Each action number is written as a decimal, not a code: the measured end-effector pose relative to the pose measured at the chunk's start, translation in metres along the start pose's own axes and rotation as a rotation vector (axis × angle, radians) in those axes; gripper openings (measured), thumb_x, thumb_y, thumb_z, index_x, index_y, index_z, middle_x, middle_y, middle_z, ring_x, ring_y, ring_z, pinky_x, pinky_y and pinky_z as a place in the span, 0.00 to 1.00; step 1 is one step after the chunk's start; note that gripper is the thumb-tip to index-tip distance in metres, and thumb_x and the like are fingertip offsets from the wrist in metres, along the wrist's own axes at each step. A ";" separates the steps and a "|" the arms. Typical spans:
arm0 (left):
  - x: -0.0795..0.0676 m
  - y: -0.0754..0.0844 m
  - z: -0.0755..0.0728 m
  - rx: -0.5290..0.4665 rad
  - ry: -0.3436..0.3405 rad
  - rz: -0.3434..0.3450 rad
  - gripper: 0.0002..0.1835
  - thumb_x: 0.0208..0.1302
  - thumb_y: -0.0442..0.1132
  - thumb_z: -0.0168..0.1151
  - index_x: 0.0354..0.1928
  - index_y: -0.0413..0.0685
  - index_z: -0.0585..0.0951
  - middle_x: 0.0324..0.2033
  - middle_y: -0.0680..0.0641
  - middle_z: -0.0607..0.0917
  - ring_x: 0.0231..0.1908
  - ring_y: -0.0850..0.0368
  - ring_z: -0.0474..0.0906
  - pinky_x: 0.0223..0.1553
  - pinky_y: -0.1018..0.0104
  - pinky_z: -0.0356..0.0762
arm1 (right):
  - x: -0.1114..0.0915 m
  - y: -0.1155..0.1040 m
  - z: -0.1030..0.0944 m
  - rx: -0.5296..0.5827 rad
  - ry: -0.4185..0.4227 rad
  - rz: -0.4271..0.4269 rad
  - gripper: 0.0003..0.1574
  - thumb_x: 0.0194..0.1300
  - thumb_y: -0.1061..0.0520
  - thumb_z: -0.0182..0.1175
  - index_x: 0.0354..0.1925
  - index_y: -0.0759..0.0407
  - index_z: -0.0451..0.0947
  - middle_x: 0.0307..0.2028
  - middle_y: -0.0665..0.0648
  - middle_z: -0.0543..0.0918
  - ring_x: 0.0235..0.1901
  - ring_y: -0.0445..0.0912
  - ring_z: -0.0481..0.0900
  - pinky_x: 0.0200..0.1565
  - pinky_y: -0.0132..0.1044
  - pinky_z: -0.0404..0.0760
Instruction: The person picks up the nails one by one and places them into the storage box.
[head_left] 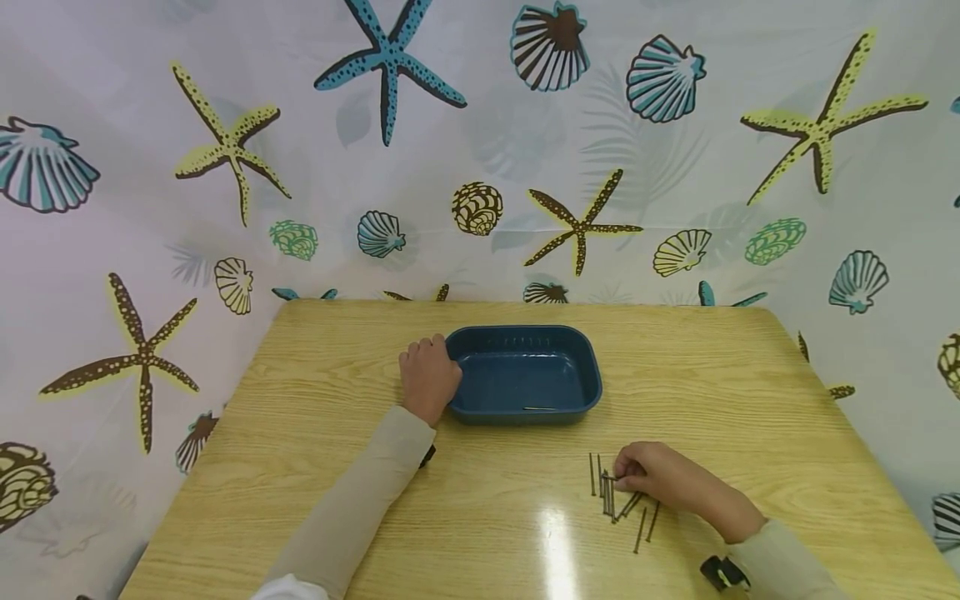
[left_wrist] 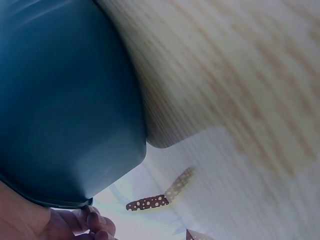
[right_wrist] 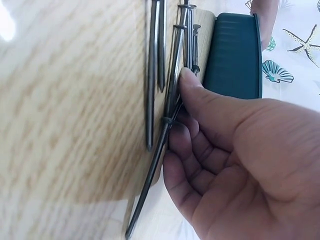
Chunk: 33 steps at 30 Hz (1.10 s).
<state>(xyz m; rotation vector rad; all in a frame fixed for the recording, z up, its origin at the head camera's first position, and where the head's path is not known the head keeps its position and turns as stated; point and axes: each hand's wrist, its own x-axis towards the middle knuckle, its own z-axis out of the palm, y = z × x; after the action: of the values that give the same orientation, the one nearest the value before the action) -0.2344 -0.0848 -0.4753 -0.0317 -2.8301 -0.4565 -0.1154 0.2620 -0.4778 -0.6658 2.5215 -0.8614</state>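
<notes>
Several nails (head_left: 607, 496) lie in a loose cluster on the wooden table (head_left: 360, 358), nearer the person than the blue bin (head_left: 525, 375) and over to its right. Most sit close together and some cross or touch; two at the near right side, below the right hand (head_left: 670, 479), lie slanted and a little apart from the rest. On the left edge of the cluster, one slim nail (head_left: 592, 475) lies almost straight up and down as the head camera sees it.

The right hand pinches a nail (head_left: 610, 477) between its thumb and fingertips, right at the cluster, with its other fingers curled in. In the right wrist view, nail heads and shafts crowd around the thumb tip.

The left hand (head_left: 431, 379) grips the left end of the bin, its fingers bent over the rim. The bin stands upright on the table, open at the top; a thin pale line shows inside by its near wall, and I cannot tell what it is.

Both forearms wear beige sleeves (head_left: 352, 500), with a black strap (head_left: 723, 572) at the right wrist. Behind the table hangs a white cloth (head_left: 465, 142) printed with starfish and shells.
</notes>
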 end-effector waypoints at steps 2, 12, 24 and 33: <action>0.000 0.000 0.000 0.000 0.004 -0.001 0.11 0.60 0.34 0.47 0.40 0.41 0.77 0.32 0.42 0.78 0.35 0.44 0.71 0.38 0.52 0.65 | 0.000 0.000 0.000 -0.004 0.004 -0.006 0.03 0.61 0.58 0.60 0.33 0.56 0.75 0.28 0.47 0.75 0.26 0.36 0.71 0.29 0.32 0.73; 0.001 0.000 0.002 0.005 -0.007 -0.008 0.10 0.60 0.34 0.46 0.40 0.42 0.76 0.33 0.42 0.77 0.35 0.44 0.71 0.40 0.52 0.65 | -0.001 0.000 -0.001 -0.036 0.001 -0.041 0.03 0.65 0.58 0.56 0.34 0.57 0.74 0.28 0.46 0.73 0.27 0.35 0.68 0.30 0.32 0.71; 0.001 0.000 0.001 -0.006 -0.008 -0.008 0.10 0.60 0.34 0.47 0.40 0.42 0.76 0.33 0.42 0.77 0.36 0.44 0.71 0.40 0.52 0.65 | -0.003 0.001 -0.001 -0.060 0.043 -0.088 0.03 0.66 0.58 0.54 0.36 0.57 0.73 0.29 0.47 0.72 0.28 0.36 0.68 0.31 0.32 0.71; 0.001 -0.001 0.003 -0.009 -0.015 -0.009 0.10 0.60 0.35 0.47 0.40 0.42 0.76 0.33 0.42 0.77 0.36 0.45 0.70 0.40 0.51 0.65 | -0.004 0.000 -0.010 -0.100 0.181 -0.105 0.06 0.67 0.55 0.54 0.35 0.57 0.73 0.30 0.46 0.73 0.29 0.37 0.68 0.31 0.32 0.71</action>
<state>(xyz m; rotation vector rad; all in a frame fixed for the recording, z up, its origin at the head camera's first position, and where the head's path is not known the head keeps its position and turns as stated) -0.2359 -0.0851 -0.4785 -0.0244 -2.8437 -0.4734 -0.1168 0.2684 -0.4697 -0.7914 2.7267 -0.8713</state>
